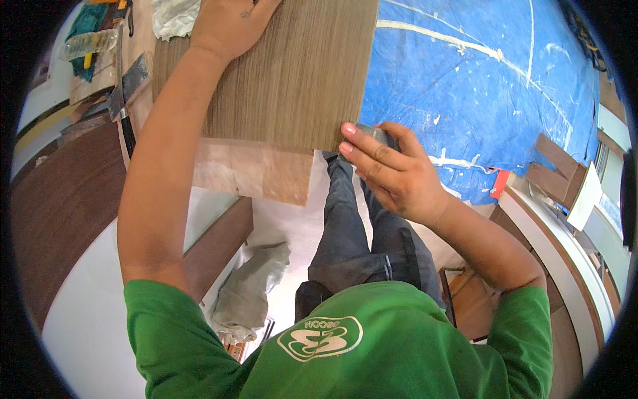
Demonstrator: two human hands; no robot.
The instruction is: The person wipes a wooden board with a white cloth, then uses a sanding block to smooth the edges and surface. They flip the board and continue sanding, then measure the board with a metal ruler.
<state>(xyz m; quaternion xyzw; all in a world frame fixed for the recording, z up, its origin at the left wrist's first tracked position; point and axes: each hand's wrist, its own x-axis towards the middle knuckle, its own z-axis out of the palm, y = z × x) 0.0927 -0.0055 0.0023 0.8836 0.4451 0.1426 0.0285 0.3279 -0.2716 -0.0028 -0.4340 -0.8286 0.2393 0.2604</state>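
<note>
A brown wood-grain board (292,80) lies in front of me on a pale wooden support (259,174). My left hand (232,26) rests on the board's left part, its fingers cut off by the top of the picture. At the board's near right corner, my right hand (395,173) is closed on a small dark grey block (373,135), held against the right edge. Two of its fingertips reach over onto the board's top face. The palm hides part of the block, so its exact kind cannot be told.
Crumpled white plastic (174,16) lies by my left hand. A blue sheet (465,86) with pale streaks spreads to the right. Tools and a clear bottle (90,45) are at the far left. Brown offcuts (555,169) sit at the right, and a grey cloth (249,292) hangs low left.
</note>
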